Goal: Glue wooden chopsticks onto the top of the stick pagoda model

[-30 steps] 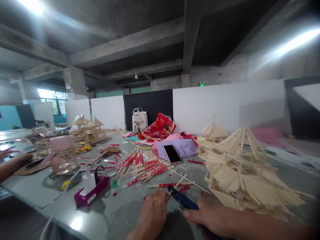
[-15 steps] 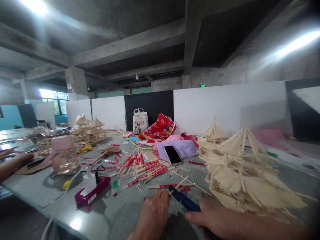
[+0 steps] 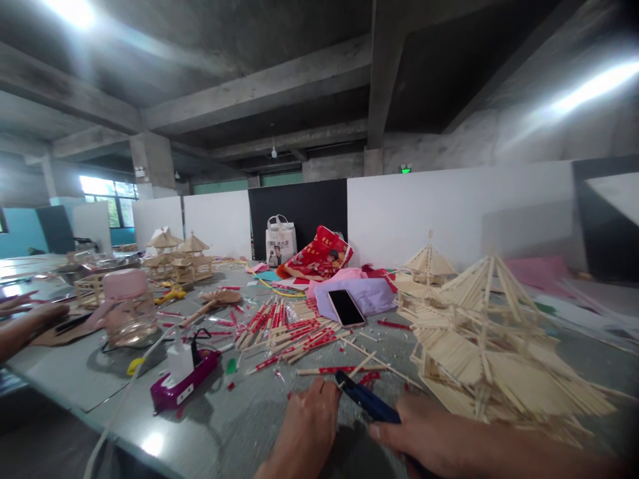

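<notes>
Low in the head view, my left hand [image 3: 312, 416] is closed, its fingers pinching a thin wooden stick [image 3: 365, 363]. My right hand [image 3: 422, 422] grips a dark blue hand cutter [image 3: 369, 398]; its head reaches the stick right beside my left fingertips. Whether the jaws have closed on the stick I cannot make out. Just beyond lies a chopstick with a red wrapper [image 3: 344, 370]. A heap of red-and-wood chopsticks [image 3: 294, 332] spreads behind it. Close to my right forearm stands a pagoda model of wooden sticks [image 3: 479, 346].
A phone [image 3: 346, 308] leans on purple cloth [image 3: 372, 296]. To the left are a purple power strip [image 3: 184, 380] with its white cable, a pink-lidded jar [image 3: 128, 307] and yellow scissors [image 3: 170, 295]. Another person's hand [image 3: 42, 316] shows at the far left. Smaller stick models [image 3: 192, 261] stand behind.
Almost nothing differs. Both hands and the cutter keep their places, apart from a very slight shift of the view and of the cutter's head.
</notes>
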Tool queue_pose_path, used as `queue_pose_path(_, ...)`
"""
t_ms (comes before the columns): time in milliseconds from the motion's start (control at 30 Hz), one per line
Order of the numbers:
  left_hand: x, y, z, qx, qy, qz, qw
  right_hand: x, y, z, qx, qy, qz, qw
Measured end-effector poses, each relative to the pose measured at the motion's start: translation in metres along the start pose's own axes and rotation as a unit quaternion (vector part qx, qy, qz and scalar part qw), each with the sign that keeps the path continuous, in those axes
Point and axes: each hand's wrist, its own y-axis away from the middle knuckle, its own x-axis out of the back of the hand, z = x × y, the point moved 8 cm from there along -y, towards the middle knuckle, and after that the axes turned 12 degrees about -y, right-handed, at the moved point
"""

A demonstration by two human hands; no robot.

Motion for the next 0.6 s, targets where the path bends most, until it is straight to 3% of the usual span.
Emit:
queue_pose_path(133, 0.001, -0.002, -0.001, 0.028, 0.029, -0.040, 0.998, -0.002, 0.000, 0.001, -0.017, 0.017, 0.002, 1.000)
queue_pose_path(267, -0.002, 0.000, 0.001, 0.027, 0.022, -0.074, 0.997, 0.000, -0.008, 0.001, 0.006, 0.077, 0.049, 0.996)
queue_pose_path(500, -0.021, 0.001, 0.001, 0.019, 0.034, -0.125, 0.991, -0.022, -0.021, 0.017, -0.086, 0.018, -0.069, 0.994)
queue_pose_path(600, -0.024, 0.000, 0.000, 0.023, 0.039, -0.128, 0.991, -0.022, -0.018, 0.016, -0.082, -0.028, -0.080, 0.993)
